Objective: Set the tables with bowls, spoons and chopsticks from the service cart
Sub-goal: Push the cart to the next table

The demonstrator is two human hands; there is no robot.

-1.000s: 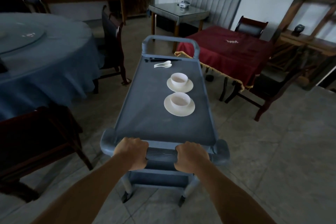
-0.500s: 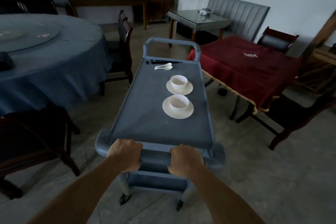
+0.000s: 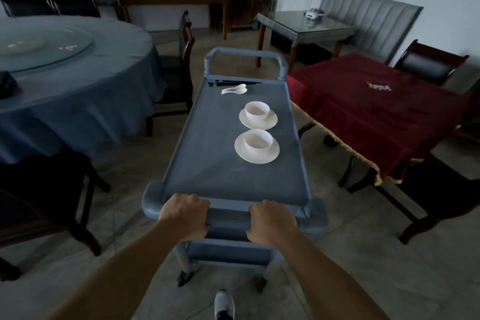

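Note:
A grey-blue service cart [image 3: 207, 158] stands in front of me. My left hand [image 3: 185, 215] and my right hand [image 3: 272, 221] both grip its near handle [image 3: 228, 217]. On the cart top sit two white bowls on saucers, one nearer [image 3: 257, 141] and one farther [image 3: 257, 112]. Two white spoons [image 3: 234, 89] lie near the far end, and dark chopsticks [image 3: 233, 83] lie just behind them along the far edge.
A round table with a blue cloth [image 3: 78, 101] and glass turntable is at left, with dark chairs [image 3: 181, 70] around it. A red-clothed table [image 3: 376, 106] and chairs [image 3: 431, 65] are at right. A glass table [image 3: 304, 26] and grey bench stand beyond.
The cart has rolled forward between the two tables and the view has turned left. The red table is now beside the cart's right side. Both hands keep their grip on the handle.

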